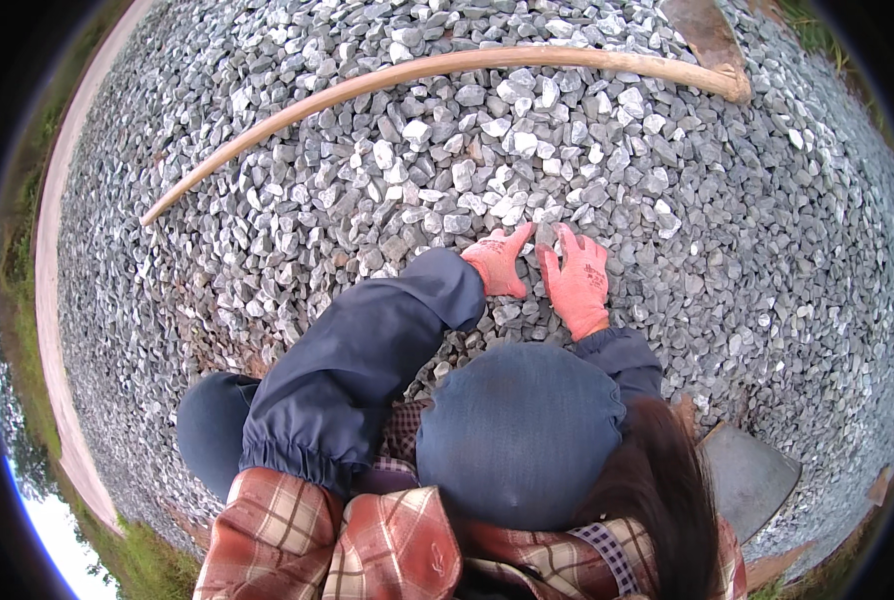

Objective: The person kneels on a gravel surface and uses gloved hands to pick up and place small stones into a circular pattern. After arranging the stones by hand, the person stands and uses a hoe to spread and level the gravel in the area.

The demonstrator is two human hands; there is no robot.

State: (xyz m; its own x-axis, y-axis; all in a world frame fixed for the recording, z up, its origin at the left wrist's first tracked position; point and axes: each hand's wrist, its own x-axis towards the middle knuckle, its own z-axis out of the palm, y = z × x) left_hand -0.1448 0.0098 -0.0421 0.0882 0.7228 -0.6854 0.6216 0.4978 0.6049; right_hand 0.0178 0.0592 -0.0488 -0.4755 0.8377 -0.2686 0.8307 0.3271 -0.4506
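Observation:
Both hands wear pink work gloves and rest low on a bed of grey crushed stone (417, 180). My left hand (498, 261) lies with thumb and fingers spread against the stones. Close beside it on the right, my right hand (576, 281) has its fingers spread too, the fingertips darkened. A few grey stones lie between the two hands; whether either hand grips one cannot be told. Beyond them a hoe with a long wooden handle (447, 64) lies across the gravel, its metal blade (706, 30) at the upper right.
My denim-covered knees (522, 435) are bent close below the hands. At the lower right a grey metal blade or pan (751, 476) lies on the gravel, partly hidden by hair. A pale concrete edging (53, 300) and grass border the gravel on the left.

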